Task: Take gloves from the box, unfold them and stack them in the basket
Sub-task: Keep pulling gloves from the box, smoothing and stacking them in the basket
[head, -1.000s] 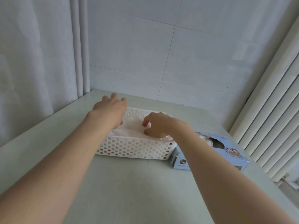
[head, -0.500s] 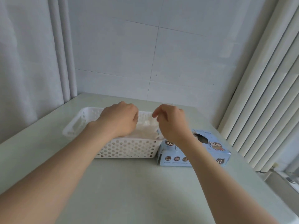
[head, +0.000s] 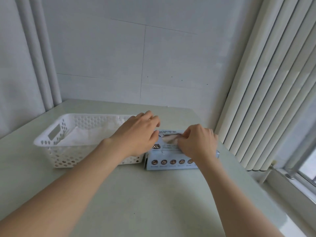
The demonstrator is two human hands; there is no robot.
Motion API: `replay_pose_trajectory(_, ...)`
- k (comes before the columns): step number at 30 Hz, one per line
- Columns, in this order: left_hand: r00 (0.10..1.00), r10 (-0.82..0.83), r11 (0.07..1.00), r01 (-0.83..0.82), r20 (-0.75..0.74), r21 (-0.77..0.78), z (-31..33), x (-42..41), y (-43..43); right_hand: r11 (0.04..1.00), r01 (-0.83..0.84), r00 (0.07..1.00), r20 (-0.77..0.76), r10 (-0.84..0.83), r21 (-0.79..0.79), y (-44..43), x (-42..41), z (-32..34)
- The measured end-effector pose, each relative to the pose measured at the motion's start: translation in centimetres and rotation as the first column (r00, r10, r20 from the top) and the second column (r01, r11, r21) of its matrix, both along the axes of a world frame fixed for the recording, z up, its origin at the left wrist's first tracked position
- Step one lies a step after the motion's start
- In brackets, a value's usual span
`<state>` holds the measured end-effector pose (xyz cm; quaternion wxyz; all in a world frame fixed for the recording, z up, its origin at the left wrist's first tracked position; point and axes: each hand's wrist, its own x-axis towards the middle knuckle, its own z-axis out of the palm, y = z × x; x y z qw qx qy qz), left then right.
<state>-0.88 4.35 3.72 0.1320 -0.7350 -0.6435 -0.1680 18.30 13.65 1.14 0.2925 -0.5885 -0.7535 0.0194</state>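
Pinching a pale glove [head: 170,138] at the opening of the blue box [head: 171,162] marked "XL", the right grip [head: 196,142] is curled; the left grip [head: 136,134] hovers relaxed. Beside the box, a white basket [head: 56,152] holds gloves [head: 82,137] on the desk [head: 153,194].

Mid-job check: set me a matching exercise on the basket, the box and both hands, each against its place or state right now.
Things:
1. basket
2. box
3. left hand
4. right hand

States:
A. pinching a glove at the box's opening
B. blue, marked XL, just right of the basket
C. white, with stacked gloves inside
D. open, over the basket's right end

Pairs: 1-C, 2-B, 3-D, 4-A
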Motion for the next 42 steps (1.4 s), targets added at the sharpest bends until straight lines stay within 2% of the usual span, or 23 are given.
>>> replay_pose_trajectory(6,1.0,0.015,0.975,-0.013,0.006,-0.223,-0.5,2.7,1.8,0.998,0.049,0.994,0.093,-0.053,0.049,0.4,0.0,-0.6)
replay_pose_trajectory(12,0.999,-0.01,0.963,-0.001,-0.039,-0.269,-1.1,2.8,1.1,0.996,-0.057,0.998,0.006,0.057,-0.075,0.5,-0.1,-0.7)
replay_pose_trajectory(14,0.998,-0.006,0.964,-0.013,-0.068,-0.267,-1.4,3.0,1.1,0.992,-0.101,0.995,-0.022,0.099,-0.073,0.3,-0.1,-0.5)
replay_pose_trajectory(18,0.997,0.01,0.959,-0.03,-0.073,-0.282,-1.2,3.1,1.1,0.991,-0.108,0.993,-0.029,0.111,0.083,-0.2,-0.5,-0.6)
replay_pose_trajectory(23,1.0,0.001,0.962,-0.009,-0.031,-0.274,-1.1,3.1,1.0,0.95,-0.202,0.972,-0.066,0.223,0.239,-0.4,-1.2,-1.1)
replay_pose_trajectory(26,1.0,0.007,0.963,-0.008,-0.007,-0.27,-1.0,3.0,1.0,0.948,-0.229,0.95,-0.162,0.267,0.219,-0.1,-1.3,-1.4)
replay_pose_trajectory(30,1.0,0.005,0.961,-0.006,-0.004,-0.276,-0.8,2.9,0.9,0.966,-0.214,0.863,-0.434,0.257,0.147,0.0,-0.9,-0.9)
replay_pose_trajectory(35,1.0,0.018,0.961,-0.023,-0.023,-0.277,-0.7,3.0,1.0,0.98,-0.163,0.711,-0.674,0.199,0.117,-0.5,-0.3,0.4)
replay_pose_trajectory(39,0.999,0.024,0.961,-0.036,-0.049,-0.275,-0.7,3.0,1.1,0.988,-0.1,0.515,-0.843,0.155,0.12,-0.4,0.0,0.8)
replay_pose_trajectory(42,0.998,0.034,0.959,-0.049,-0.058,-0.279,-0.7,3.1,1.0,0.985,-0.159,0.319,-0.941,0.118,0.07,-0.5,0.2,1.4)
